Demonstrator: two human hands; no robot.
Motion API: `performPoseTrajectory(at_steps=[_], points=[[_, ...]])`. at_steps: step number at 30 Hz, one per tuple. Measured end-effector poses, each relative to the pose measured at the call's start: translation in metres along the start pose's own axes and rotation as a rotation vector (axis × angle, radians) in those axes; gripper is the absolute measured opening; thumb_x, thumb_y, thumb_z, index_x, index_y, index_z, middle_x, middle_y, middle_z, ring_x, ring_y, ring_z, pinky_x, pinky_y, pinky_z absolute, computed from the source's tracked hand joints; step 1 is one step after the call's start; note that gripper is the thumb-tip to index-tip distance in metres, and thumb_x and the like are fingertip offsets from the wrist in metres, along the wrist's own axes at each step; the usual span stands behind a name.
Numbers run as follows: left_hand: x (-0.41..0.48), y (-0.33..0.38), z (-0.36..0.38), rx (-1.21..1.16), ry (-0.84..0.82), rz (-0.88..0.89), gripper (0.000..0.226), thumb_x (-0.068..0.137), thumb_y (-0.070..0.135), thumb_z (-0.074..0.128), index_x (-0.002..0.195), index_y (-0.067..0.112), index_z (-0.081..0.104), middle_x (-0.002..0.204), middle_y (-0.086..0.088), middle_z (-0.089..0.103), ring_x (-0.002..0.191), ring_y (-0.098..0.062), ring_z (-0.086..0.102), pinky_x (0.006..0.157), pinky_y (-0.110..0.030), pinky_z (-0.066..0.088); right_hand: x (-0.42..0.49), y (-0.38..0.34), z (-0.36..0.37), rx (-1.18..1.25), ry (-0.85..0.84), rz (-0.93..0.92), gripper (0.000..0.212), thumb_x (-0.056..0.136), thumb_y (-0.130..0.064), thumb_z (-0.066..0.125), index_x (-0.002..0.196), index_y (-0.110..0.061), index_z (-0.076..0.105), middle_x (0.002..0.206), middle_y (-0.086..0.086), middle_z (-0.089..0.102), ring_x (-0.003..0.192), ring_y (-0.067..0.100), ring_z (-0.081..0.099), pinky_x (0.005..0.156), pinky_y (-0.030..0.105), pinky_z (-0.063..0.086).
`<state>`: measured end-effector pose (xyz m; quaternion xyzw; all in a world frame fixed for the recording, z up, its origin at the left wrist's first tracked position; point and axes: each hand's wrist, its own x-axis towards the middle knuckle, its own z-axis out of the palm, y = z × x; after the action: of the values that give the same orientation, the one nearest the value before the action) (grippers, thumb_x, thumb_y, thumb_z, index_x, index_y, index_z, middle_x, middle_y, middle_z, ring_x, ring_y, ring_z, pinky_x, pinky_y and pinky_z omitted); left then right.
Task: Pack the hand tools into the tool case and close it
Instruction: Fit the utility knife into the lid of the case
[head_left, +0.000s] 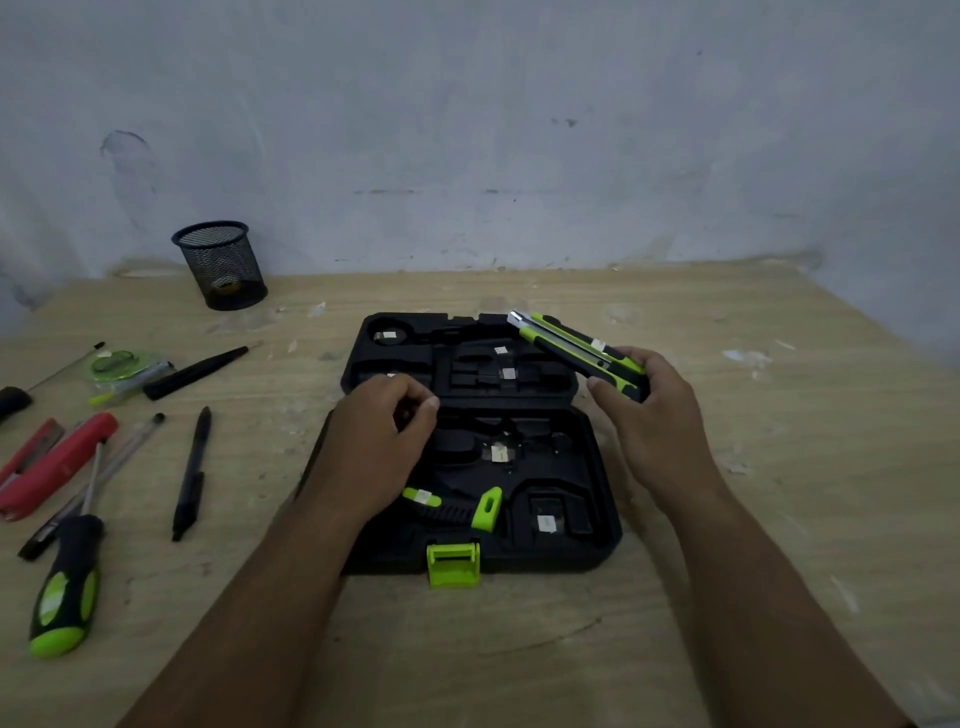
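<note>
While the right hand (644, 415) grips the butt end of the green-and-black utility knife with a metal nose (576, 348), fingers and thumb wrapped round its handle, the knife hangs slanted above the far right corner of the open black moulded plastic tool case (587, 540), which lies flat on the pale wooden table (519, 649). The left hand (379, 441) hovers over the left side of the case's near half with its fingers curled in. Whether it pinches something small I cannot tell, since the fingers hide it. One small green-and-black tool (452, 506) lies in a recess of the near half, just behind the bright green plastic latch (453, 564), and most other recesses look bare. Well apart from the case, on the left of the table, lie a screwdriver with a green-and-black handle (65, 587) and a red tool (52, 462) of a kind I cannot make out.

Packing seems to be at an early stage, and seating the knife looks like the step in hand. The next move calls for picking out the long narrow recess that suits the knife, turning it to lie along that slot, then lowering and pressing it flush, so nothing stands proud when the lid is folded over
</note>
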<state>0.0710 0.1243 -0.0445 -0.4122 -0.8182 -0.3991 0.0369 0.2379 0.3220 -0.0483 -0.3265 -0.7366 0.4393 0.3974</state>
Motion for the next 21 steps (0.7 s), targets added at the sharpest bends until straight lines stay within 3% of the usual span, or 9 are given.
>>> performPoseTrajectory(at_steps=[2, 5, 9, 11, 15, 18, 21], points=[[0.001, -0.001, 0.0, -0.018, 0.025, -0.026, 0.009, 0.096, 0.024, 0.06, 0.089, 0.022, 0.066, 0.091, 0.008, 0.06, 0.081, -0.001, 0.055, 0.067, -0.008, 0.035, 0.004, 0.001, 0.0, -0.015, -0.005, 0.003, 0.029, 0.087, -0.023, 0.07, 0.114, -0.027, 0.061, 0.111, 0.009, 0.064, 0.093, 0.019, 0.065, 0.079, 0.033, 0.054], [0.001, 0.0, -0.004, -0.112, 0.048, -0.126, 0.011, 0.095, 0.027, 0.061, 0.088, 0.022, 0.068, 0.094, 0.01, 0.063, 0.086, 0.003, 0.057, 0.069, -0.007, 0.037, 0.011, 0.0, 0.003, -0.044, -0.037, -0.008, 0.029, 0.088, -0.022, 0.069, 0.116, -0.023, 0.061, 0.109, 0.009, 0.064, 0.088, 0.017, 0.063, 0.068, 0.02, 0.049], [0.01, 0.001, -0.016, -0.36, -0.012, -0.329, 0.016, 0.093, 0.035, 0.063, 0.086, 0.023, 0.072, 0.089, 0.007, 0.072, 0.084, -0.009, 0.065, 0.075, -0.026, 0.048, 0.026, -0.001, 0.009, -0.103, -0.112, -0.034, 0.031, 0.089, -0.021, 0.068, 0.119, -0.02, 0.06, 0.112, 0.009, 0.062, 0.09, 0.017, 0.062, 0.066, 0.016, 0.043], [0.023, 0.004, -0.028, -0.356, -0.117, -0.373, 0.02, 0.093, 0.038, 0.063, 0.085, 0.021, 0.072, 0.088, 0.005, 0.073, 0.082, -0.015, 0.066, 0.071, -0.029, 0.046, 0.038, -0.002, 0.015, -0.124, -0.168, -0.048, 0.031, 0.089, -0.02, 0.069, 0.119, -0.02, 0.06, 0.114, 0.01, 0.062, 0.094, 0.019, 0.062, 0.069, 0.018, 0.042], [0.061, 0.012, -0.049, -0.184, -0.317, -0.338, 0.024, 0.092, 0.041, 0.062, 0.092, 0.019, 0.07, 0.087, 0.003, 0.074, 0.077, -0.016, 0.071, 0.065, -0.028, 0.048, 0.064, -0.006, 0.026, -0.184, -0.284, -0.093, 0.033, 0.089, -0.019, 0.069, 0.12, -0.018, 0.06, 0.116, 0.009, 0.06, 0.1, 0.021, 0.059, 0.079, 0.025, 0.044], [0.093, 0.011, -0.038, 0.038, -0.207, -0.205, 0.02, 0.092, 0.04, 0.064, 0.089, 0.02, 0.069, 0.085, 0.006, 0.069, 0.079, -0.012, 0.066, 0.063, -0.024, 0.044, 0.08, -0.008, 0.033, -0.205, -0.367, -0.103, 0.033, 0.089, -0.02, 0.069, 0.121, -0.02, 0.06, 0.117, 0.007, 0.06, 0.103, 0.022, 0.06, 0.089, 0.035, 0.051], [0.112, 0.005, -0.004, 0.055, -0.138, -0.101, 0.011, 0.092, 0.028, 0.065, 0.099, 0.02, 0.069, 0.092, 0.005, 0.066, 0.086, -0.013, 0.062, 0.07, -0.021, 0.048, 0.093, -0.007, 0.039, -0.251, -0.429, -0.113, 0.034, 0.09, -0.022, 0.069, 0.122, -0.022, 0.059, 0.119, 0.005, 0.058, 0.104, 0.022, 0.059, 0.089, 0.035, 0.051]])
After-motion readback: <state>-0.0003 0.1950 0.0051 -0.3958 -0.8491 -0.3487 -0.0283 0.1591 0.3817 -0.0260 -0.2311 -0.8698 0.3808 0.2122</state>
